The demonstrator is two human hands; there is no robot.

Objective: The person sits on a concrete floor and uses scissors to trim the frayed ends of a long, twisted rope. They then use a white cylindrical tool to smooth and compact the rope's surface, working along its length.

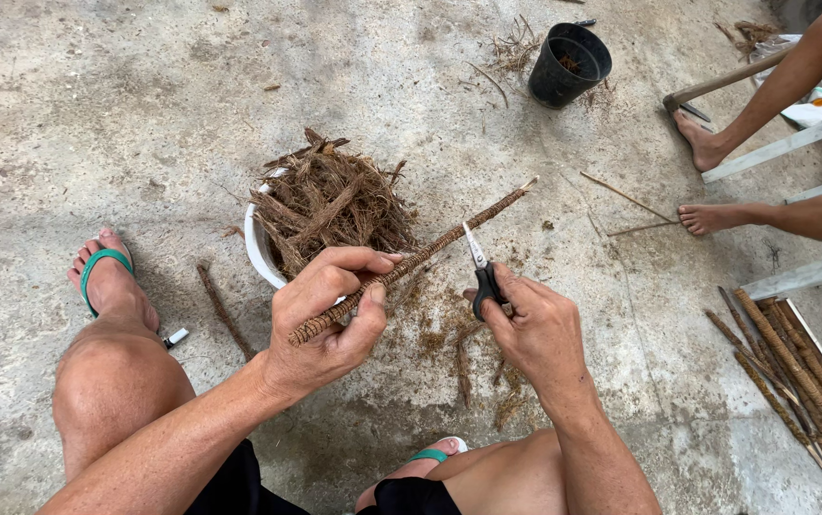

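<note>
My left hand grips a long, rough brown stick near its lower end; the stick slants up to the right. My right hand holds small black-handled scissors, blades pointing up and touching the stick's middle. Just behind the stick stands a white bowl heaped with brown fibrous husk scraps. Loose brown trimmings lie on the concrete floor below my hands.
A black pot stands at the back. Another person's bare feet and legs are at the right by a white plastic chair. A bundle of similar sticks lies at the right. A small lighter lies by my left foot.
</note>
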